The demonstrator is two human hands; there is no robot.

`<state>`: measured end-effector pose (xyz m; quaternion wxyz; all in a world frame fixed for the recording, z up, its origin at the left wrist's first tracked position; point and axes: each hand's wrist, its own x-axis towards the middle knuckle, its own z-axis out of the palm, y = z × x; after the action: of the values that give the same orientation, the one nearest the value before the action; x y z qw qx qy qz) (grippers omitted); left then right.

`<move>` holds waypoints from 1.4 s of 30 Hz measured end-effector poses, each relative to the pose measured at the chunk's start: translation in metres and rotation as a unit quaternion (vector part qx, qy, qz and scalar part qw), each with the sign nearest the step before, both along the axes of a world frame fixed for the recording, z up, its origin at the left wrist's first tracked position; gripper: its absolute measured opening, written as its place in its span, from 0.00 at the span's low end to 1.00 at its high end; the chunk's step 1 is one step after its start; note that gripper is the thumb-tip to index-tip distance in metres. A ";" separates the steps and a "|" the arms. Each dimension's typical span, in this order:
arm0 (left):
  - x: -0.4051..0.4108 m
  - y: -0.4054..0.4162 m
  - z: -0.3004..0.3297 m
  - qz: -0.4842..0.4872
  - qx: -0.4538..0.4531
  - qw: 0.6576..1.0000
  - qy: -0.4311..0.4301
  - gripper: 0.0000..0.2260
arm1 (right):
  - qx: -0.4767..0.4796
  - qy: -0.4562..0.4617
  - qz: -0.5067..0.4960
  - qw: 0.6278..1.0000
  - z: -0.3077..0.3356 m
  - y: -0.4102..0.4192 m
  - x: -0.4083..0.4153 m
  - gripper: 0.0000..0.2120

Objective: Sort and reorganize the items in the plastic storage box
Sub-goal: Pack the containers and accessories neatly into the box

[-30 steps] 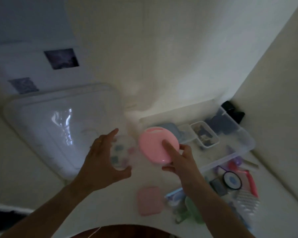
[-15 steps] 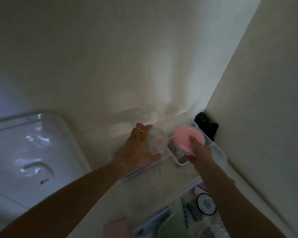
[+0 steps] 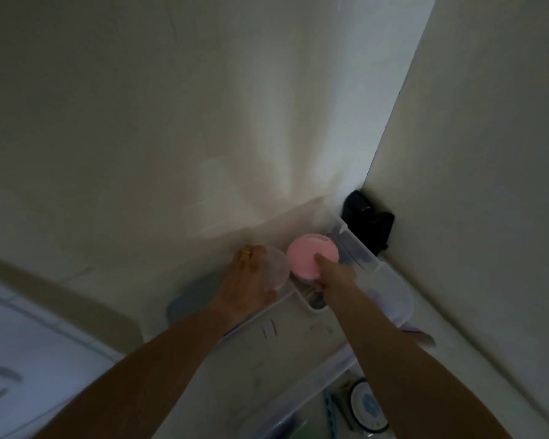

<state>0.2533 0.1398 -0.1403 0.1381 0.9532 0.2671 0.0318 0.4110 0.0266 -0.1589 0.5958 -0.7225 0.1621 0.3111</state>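
Both hands moved farther into box (image 3: pixel 393 299); 1 pink lid (image 3: pixel 309 259), 1 clear cup (image 3: pixel 276 269).

clear plastic box (image 3: pixel 393 299), matt pink lid (image 3: pixel 308 256)

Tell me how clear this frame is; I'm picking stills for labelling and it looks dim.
Head view: dim and underexposed, with one pale patch of light on the wall; wide-angle bending at the edges. The left hand and the clear jar it grips are soft with motion blur; the pink lid in the right hand reads clearest. The box rim is hazy, its contents indistinct.
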 end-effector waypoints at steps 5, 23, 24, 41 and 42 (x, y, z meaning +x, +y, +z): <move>-0.009 0.003 -0.019 -0.023 0.043 0.998 0.037 0.41 | 0.062 0.030 0.004 0.998 -0.014 -0.002 0.004 0.25; -0.065 -0.096 0.039 -0.157 0.123 0.969 -0.146 0.30 | -0.060 -0.326 0.171 0.928 0.096 -0.204 -0.094 0.13; -0.073 -0.105 0.042 -0.173 0.123 0.965 -0.153 0.29 | -0.069 -0.329 0.166 0.927 0.096 -0.214 -0.106 0.13; -0.149 -0.138 0.026 -0.184 0.090 0.978 -0.036 0.23 | -0.363 -0.322 0.357 0.798 0.030 -0.215 -0.169 0.28; -0.148 -0.136 0.026 -0.171 0.085 0.981 -0.030 0.25 | -0.369 -0.340 0.345 0.793 0.040 -0.217 -0.168 0.28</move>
<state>0.1055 0.0036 -0.1148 0.0684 0.9916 0.0920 0.0592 0.2427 -0.1908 -0.1190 0.1541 -0.9547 -0.2083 0.1465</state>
